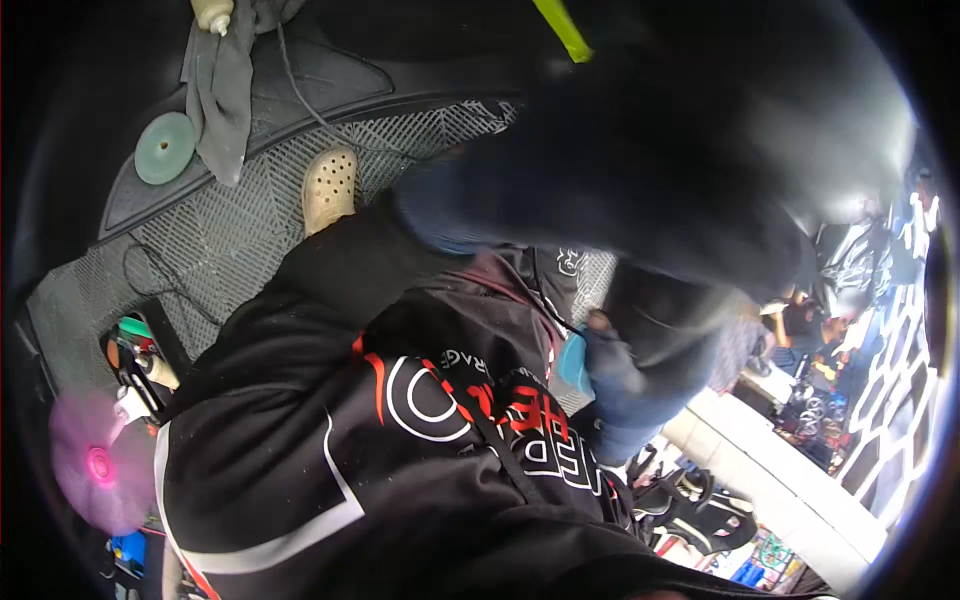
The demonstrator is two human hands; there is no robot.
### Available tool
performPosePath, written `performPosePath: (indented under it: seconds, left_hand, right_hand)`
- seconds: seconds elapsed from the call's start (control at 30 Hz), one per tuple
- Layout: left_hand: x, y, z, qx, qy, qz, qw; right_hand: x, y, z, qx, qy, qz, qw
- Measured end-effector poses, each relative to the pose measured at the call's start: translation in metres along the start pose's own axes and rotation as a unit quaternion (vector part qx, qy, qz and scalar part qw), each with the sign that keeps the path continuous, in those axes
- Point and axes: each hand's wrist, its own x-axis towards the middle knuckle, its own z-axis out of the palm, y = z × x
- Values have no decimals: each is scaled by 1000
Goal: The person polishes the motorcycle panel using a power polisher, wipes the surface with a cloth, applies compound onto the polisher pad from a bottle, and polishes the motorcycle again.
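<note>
1. Nearest, the wearer's black jersey (430, 440) fills the middle. Neither the left hand nor the right hand can be made out, so I cannot tell whether the fingers are clenched, released or grasping something.
2. Just beyond it, right of the middle, a teal item (572, 365) sits beside a blurred hand-like shape (612, 355), seemingly another person's; its grip is unclear.
3. What is done and what is left cannot be judged: no worked piece shows clearly.
4. On the left, an open black container (172, 328) holds a green item (133, 326) and a cream bottle (160, 373).
5. Farther, a beige clog (330, 190) stands on the mat (235, 225).
6. Far left, a green disc (165, 148) lies just beside a grey cloth (220, 110); a nozzled bottle (213, 14), contents hidden, is at the cloth's far end.
</note>
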Motion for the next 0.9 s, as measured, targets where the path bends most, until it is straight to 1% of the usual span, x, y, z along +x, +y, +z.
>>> performPosePath:
  seconds: [0.03, 0.07, 0.13, 0.17, 0.2, 0.23, 0.27, 0.3, 0.33, 0.37, 0.4, 0.43, 0.47, 0.53, 0.57, 0.63, 0.67, 0.73, 0.77, 0.8, 0.83, 0.87, 0.9]
  left_hand:
    - [9, -1, 10, 74, -13, 18, 997]
    - [18, 0, 12, 115, -19, 34, 993]
    - [24, 10, 16, 158, -29, 60, 985]
    - [23, 16, 19, 170, -29, 71, 982]
    - [20, 20, 20, 180, -29, 81, 980]
    - [17, 23, 22, 190, -29, 90, 977]
    - [12, 28, 21, 195, -32, 96, 976]
    - [3, 31, 18, 192, -34, 97, 976]
    - [1, 32, 17, 194, -38, 103, 975]
    - [-7, 32, 12, 162, -39, 100, 981]
    - [-18, 30, 5, 131, -41, 97, 986]
    - [-29, 29, -4, 102, -44, 93, 989]
    - [-37, 30, -13, 74, -50, 86, 992]
    - [-37, 41, -26, 21, -74, 65, 995]
    - [-33, 47, -22, 28, -90, 67, 993]
    - [-31, 53, -6, 11, -34, 27, 999]
    - [-28, 49, -8, 13, -40, 32, 999]
    - [-19, 32, -14, 82, -38, 2, 996]
    - [-15, 31, -9, 73, -57, -4, 996]
    - [-15, 32, -12, 78, -59, -1, 995]
    - [-19, 30, -16, 116, -18, 0, 993]
    - [-23, 31, -19, 155, 22, 0, 988]
    - [-24, 42, -17, 197, -1, 74, 978]
  right_hand:
    - [3, -6, -3, 8, 1, 9, 1000]
    - [7, -13, -7, 13, 0, 17, 1000]
    - [8, -12, -19, 91, -68, 63, 992]
    - [3, -1, -30, 79, -80, 53, 992]
    - [-7, 24, -47, -48, -16, -19, 999]
    - [-16, 62, -65, -167, 51, -95, 980]
    - [-22, 111, -78, -277, 122, -169, 938]
    - [-16, 158, -67, -50, 164, -34, 985]
    - [1, 188, -86, 217, 39, 21, 975]
    - [25, 182, -83, 463, -97, 72, 878]
    - [34, 151, -53, 429, -126, 64, 892]
    - [40, 117, -24, 345, -142, 54, 926]
    - [45, 78, 3, 286, -169, 52, 942]
    - [49, 18, 39, 242, -218, 43, 945]
    - [48, 7, 44, 228, -226, 38, 946]
    - [43, 14, 38, 198, -215, 36, 956]
    - [32, 41, 13, 147, -208, 82, 963]
    - [21, 97, -13, 274, -160, 74, 945]
    - [21, 95, -9, 273, -161, 71, 946]
    - [21, 90, 0, 308, -153, 48, 938]
    - [18, 77, 11, 342, -143, 28, 929]
    - [16, 62, 19, 344, -141, 25, 928]
    - [19, 28, 34, 271, -154, 79, 947]
